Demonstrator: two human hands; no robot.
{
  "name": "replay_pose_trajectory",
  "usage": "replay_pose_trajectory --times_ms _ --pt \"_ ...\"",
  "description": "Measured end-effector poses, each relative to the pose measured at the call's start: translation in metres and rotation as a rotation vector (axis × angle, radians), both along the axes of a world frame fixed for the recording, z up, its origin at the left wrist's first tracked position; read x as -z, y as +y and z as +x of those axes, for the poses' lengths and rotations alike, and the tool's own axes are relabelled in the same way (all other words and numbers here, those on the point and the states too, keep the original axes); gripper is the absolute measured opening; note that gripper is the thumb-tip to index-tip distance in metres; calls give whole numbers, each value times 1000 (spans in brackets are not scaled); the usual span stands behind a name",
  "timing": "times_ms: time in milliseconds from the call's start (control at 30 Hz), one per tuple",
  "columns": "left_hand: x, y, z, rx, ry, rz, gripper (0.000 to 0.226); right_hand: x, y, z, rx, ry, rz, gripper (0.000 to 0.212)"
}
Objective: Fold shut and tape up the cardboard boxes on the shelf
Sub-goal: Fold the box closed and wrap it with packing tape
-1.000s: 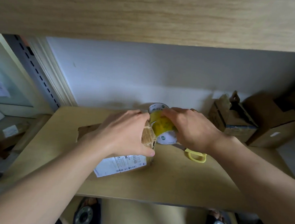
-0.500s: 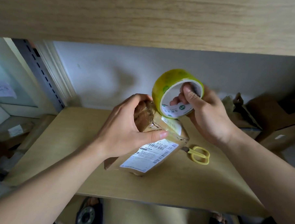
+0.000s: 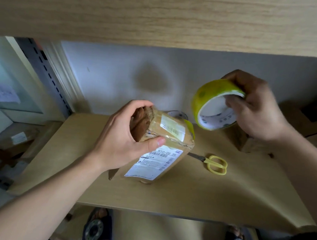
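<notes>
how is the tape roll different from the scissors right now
The tape roll is held up in the right hand, off the shelf; the scissors lie flat and untouched on the shelf. The roll is a wide ring; the scissors are slim, with two loop handles. Both are yellow.

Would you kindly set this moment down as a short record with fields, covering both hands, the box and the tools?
left hand: grips the cardboard box by its upper end, tilted, lower end on the shelf
right hand: holds the yellow tape roll raised, apart from the box
box: white shipping label faces the camera
scissors: yellow-handled, lying on the shelf right of the box
other boxes: at far right, blurred
</notes>
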State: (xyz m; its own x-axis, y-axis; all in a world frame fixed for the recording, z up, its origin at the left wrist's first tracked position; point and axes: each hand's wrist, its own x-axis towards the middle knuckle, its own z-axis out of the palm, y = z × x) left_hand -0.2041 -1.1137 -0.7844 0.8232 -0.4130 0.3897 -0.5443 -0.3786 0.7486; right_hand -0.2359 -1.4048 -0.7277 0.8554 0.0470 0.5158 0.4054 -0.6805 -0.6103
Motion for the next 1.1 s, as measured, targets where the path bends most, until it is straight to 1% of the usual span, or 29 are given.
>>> replay_pose_trajectory --times_ms 67,167,333,400,500,567,700,767,867,933,1100 --pt "2 6 2 -13 4 -11 81 1 -6 -4 36 34 -128 26" --pt "5 9 3 -21 8 -40 82 9 -4 -5 20 102 -149 26" --pt "10 6 1 -8 -10 -117 84 16 -4 -4 7 89 -135 24" --pt "11 2 0 14 -3 -166 92 18 -4 -3 13 85 -79 22" --pt "13 -4 2 80 -3 -208 103 14 -6 -1 7 69 84 18" --pt "16 -6 3 101 -5 -207 102 14 -8 -1 5 74 157 12" --pt "25 -8 2 135 -3 -213 95 25 -8 -2 -27 175 297 17" --pt "26 -6 3 147 45 -217 93 26 -9 -2 -53 202 262 20" --pt "26 -2 6 165 103 -205 87 21 -9 1 -102 152 141 17" --pt "26 1 6 158 125 -193 83 17 -8 3 -96 144 43 14" --pt "28 12 6 133 123 -139 82 10 -14 1 -52 108 -163 21"
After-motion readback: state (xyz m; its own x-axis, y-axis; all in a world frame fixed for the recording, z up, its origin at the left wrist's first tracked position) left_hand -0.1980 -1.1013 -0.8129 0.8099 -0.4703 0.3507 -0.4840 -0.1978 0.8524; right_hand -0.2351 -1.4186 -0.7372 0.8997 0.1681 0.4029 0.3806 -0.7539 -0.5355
